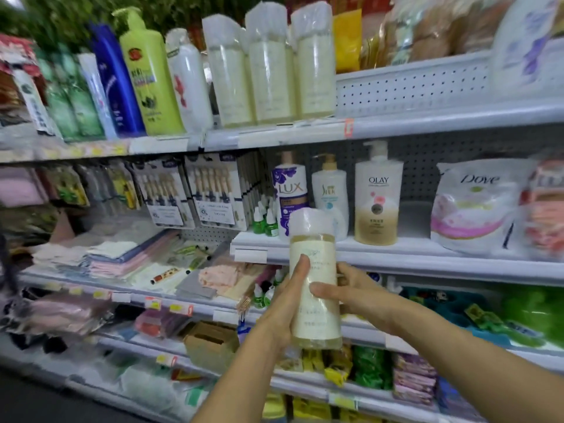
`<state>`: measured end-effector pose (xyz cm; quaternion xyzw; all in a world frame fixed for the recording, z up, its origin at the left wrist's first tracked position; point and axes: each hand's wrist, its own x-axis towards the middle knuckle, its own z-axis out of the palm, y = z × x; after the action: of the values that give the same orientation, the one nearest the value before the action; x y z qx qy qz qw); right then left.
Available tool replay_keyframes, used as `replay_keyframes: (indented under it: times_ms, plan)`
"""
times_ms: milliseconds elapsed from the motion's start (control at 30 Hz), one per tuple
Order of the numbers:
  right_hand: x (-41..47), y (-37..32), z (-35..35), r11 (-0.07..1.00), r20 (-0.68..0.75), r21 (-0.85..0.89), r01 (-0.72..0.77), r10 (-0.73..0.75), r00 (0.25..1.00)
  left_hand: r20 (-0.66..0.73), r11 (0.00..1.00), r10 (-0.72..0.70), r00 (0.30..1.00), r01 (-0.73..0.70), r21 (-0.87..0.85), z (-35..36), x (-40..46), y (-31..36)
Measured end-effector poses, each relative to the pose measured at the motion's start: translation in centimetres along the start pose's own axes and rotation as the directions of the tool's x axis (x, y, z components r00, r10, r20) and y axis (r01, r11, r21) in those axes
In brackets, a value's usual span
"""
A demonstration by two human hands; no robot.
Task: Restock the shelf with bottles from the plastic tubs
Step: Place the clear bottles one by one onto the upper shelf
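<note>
Fingers of the left hand (285,303) lie nearly straight and pressed together along the left side of a pale yellow bottle (314,288), the thumb stretched up its front. On the other side the right hand (355,293) curls round the bottle, thumb across the label; the remaining fingers (343,271) go behind it and are mostly hidden. The bottle stands upright in the air between the two hands, in front of the edge of the middle shelf (427,257), its cap wrapped in cloudy plastic. Its label print is too faint to read.

Behind it on that shelf stand a LUX bottle (290,190), partly covered by the held one, a white pump bottle (331,193) and an OLAY bottle (378,196), with a Dove pouch (476,206) further right. On the top shelf (427,117) three wrapped bottles (268,65) of the same pale kind stand side by side. The left part of the view is blurred, so goods there are hard to identify. No plastic tub shows clearly.
</note>
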<state>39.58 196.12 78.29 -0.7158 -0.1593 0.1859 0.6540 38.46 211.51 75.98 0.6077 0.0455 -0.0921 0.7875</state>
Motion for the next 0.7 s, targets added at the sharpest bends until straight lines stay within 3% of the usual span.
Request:
replay_keyframes:
  times_ms: [400, 700]
  plan:
    - [-2.6, -9.2, -1.7, 0.956, -0.161, -0.040, 0.291, -0.293, 0.942, 0.050, 0.967, 0.251, 0.967, -0.253, 0.032, 5.1, -3.2, 9.1]
    - [-2.5, -14.9, -2.8, 0.917, -0.206, -0.088, 0.389, -0.399, 0.894, 0.045, 0.886, 0.407, 0.912, -0.406, 0.222, 5.8, -4.2, 14.8]
